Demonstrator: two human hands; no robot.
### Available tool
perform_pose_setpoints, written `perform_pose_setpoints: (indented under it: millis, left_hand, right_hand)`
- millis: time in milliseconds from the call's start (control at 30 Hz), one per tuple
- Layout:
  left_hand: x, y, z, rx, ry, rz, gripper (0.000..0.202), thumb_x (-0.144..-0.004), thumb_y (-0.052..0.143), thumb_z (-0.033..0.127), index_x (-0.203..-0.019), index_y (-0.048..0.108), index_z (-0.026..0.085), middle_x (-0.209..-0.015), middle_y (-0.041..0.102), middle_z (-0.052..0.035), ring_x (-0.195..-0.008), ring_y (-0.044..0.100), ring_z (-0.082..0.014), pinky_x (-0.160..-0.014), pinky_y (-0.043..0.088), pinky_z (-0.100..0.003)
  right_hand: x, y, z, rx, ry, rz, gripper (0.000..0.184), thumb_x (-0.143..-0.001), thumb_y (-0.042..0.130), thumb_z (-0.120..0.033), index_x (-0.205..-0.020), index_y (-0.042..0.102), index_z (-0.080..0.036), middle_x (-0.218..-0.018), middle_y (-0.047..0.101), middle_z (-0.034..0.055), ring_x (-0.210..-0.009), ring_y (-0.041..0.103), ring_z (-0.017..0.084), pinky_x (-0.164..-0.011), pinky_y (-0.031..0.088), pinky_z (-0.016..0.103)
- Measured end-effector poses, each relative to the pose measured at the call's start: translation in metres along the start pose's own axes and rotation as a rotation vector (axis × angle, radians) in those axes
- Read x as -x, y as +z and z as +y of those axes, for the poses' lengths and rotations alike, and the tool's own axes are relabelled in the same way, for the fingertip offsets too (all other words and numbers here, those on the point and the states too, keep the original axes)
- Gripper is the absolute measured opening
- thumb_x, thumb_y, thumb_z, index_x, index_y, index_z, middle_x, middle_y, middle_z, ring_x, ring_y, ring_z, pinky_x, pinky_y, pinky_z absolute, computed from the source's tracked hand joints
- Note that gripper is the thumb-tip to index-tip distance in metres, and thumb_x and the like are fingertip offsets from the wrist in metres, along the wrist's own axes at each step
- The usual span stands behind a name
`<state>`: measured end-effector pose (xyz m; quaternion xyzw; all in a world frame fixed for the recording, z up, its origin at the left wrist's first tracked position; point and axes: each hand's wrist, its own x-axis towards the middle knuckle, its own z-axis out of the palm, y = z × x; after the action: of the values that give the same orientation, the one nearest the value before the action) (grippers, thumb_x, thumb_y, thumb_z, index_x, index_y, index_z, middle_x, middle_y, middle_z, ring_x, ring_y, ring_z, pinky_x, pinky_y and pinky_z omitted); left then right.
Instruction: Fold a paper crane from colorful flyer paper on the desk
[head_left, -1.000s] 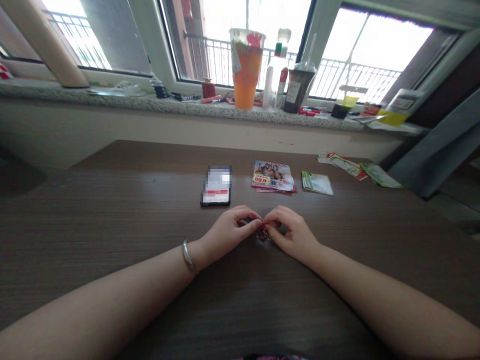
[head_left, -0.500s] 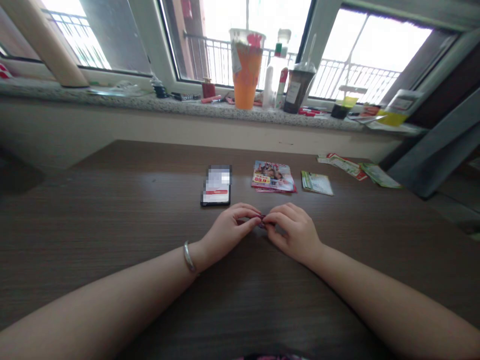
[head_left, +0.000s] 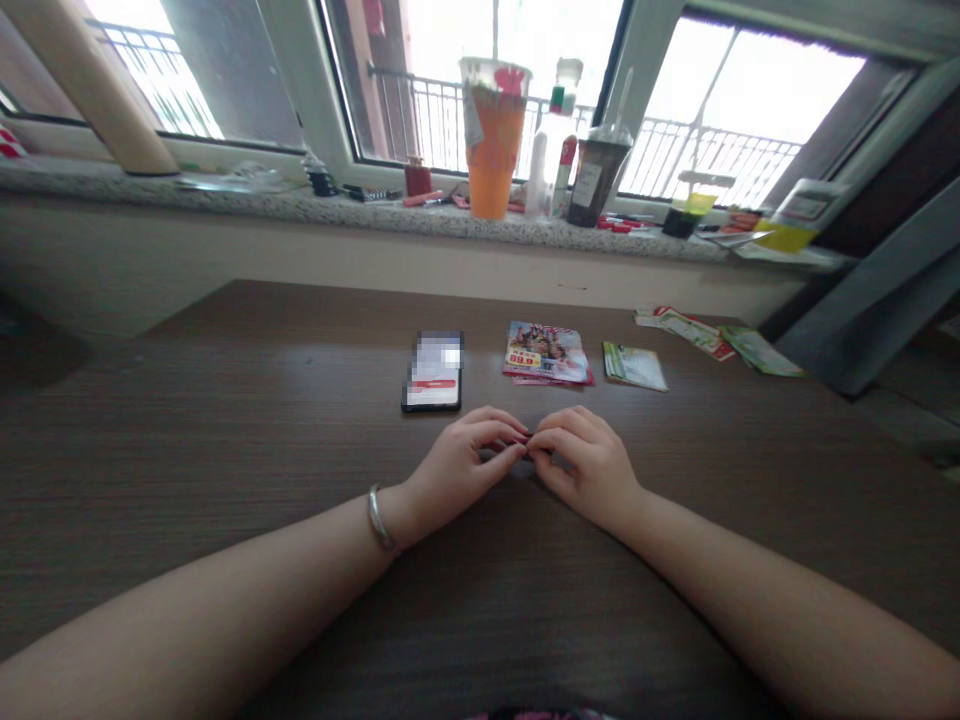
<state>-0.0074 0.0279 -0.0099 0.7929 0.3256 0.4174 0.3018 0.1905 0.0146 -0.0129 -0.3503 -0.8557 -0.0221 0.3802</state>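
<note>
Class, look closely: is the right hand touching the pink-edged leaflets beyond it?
Apart: the head view shows a strip of table between the right hand and the leaflets.

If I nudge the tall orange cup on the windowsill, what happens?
The cup may tip: it's tall, with a base narrower than its rim. Probably fairly weighty, since orange fills most of it. Its translucent top suggests plastic that might flex when squeezed.

Small item [head_left: 528,453] mostly hidden behind the fingers [head_left: 556,438], phone screen [head_left: 435,370] a pixelated blur, both forearms [head_left: 225,590] cropped at the edges
</note>
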Motion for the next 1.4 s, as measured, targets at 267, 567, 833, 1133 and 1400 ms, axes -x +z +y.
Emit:
perform_pose_setpoints:
  millis: [267,567,833,1133,1400]
  left_hand:
    - [-0.0003,-0.001,0.0015,0.032,-0.049,-0.033,0.015,-0.087,0.059,0.021,-0.087,0.073,0.018,-0.098,0.071,-0.006,-0.094,0.064,-0.017,-0.089,0.051,-0.031]
    - [0.0009,-0.0024,-0.003,0.058,-0.048,-0.066,0.019,-0.091,0.055,0.024,-0.092,0.074,0.018,-0.099,0.071,-0.0054,-0.095,0.064,-0.0165,-0.089,0.05,-0.029]
    - [0.0004,-0.0014,-0.0018,0.028,-0.052,-0.054,0.02,-0.089,0.055,0.021,-0.092,0.074,0.018,-0.097,0.071,-0.0058,-0.093,0.064,-0.0167,-0.088,0.051,-0.03]
    - [0.0004,-0.0013,-0.0016,-0.033,0.0,-0.058,0.014,-0.089,0.057,0.023,-0.09,0.071,0.019,-0.097,0.068,-0.0058,-0.093,0.062,-0.0169,-0.086,0.05,-0.03]
    - [0.0004,-0.0005,-0.004,-0.044,0.002,-0.052,0.019,-0.094,0.048,0.02,-0.088,0.066,0.017,-0.092,0.065,-0.0059,-0.089,0.06,-0.0163,-0.084,0.048,-0.03]
  right_hand:
    - [-0.0004,-0.001,-0.0008,-0.058,0.025,-0.012,0.012,-0.085,0.057,-0.014,-0.09,0.064,-0.023,-0.088,0.067,0.0038,-0.083,0.058,0.018,-0.074,0.048,0.033]
    - [0.0001,0.0007,-0.0008,-0.146,0.075,-0.002,0.01,-0.085,0.057,-0.013,-0.088,0.061,-0.022,-0.088,0.065,0.0044,-0.083,0.057,0.018,-0.074,0.048,0.033]
    - [0.0002,0.0046,0.0016,-0.211,0.163,0.019,0.012,-0.084,0.058,-0.014,-0.092,0.057,-0.022,-0.081,0.062,0.0025,-0.078,0.057,0.017,-0.071,0.047,0.032]
    - [-0.0012,0.0058,0.0001,-0.228,0.172,0.025,0.013,-0.082,0.059,-0.013,-0.09,0.055,-0.022,-0.079,0.062,0.0018,-0.076,0.057,0.018,-0.07,0.047,0.032]
    - [-0.0026,0.0043,0.0014,-0.285,0.232,-0.022,0.007,-0.081,0.061,-0.015,-0.083,0.058,-0.021,-0.079,0.062,0.0017,-0.078,0.056,0.018,-0.072,0.045,0.031]
